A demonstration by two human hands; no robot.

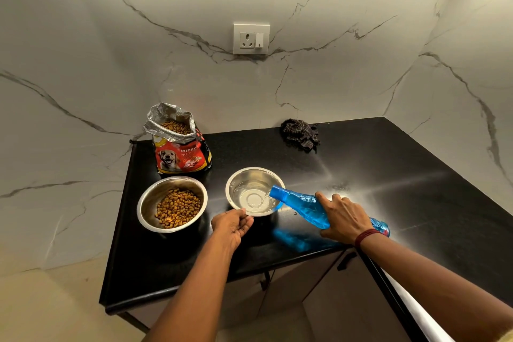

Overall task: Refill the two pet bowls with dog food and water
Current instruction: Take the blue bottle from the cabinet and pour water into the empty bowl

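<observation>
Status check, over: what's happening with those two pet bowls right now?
Left hand holds water bowl rim. Right hand tips blue bottle, water pouring in. Food bowl already filled. Nothing blocking.

Right hand (344, 219) hides the blue bottle (301, 203) mid-body; left hand (230, 226) covers the water bowl (254, 173) at its near rim. The table (402, 175) runs off frame at right; food bag (180, 157) fine print illegible.

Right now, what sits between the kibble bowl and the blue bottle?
The steel water bowl, its near rim held by the left hand, seen in the head view.
</observation>
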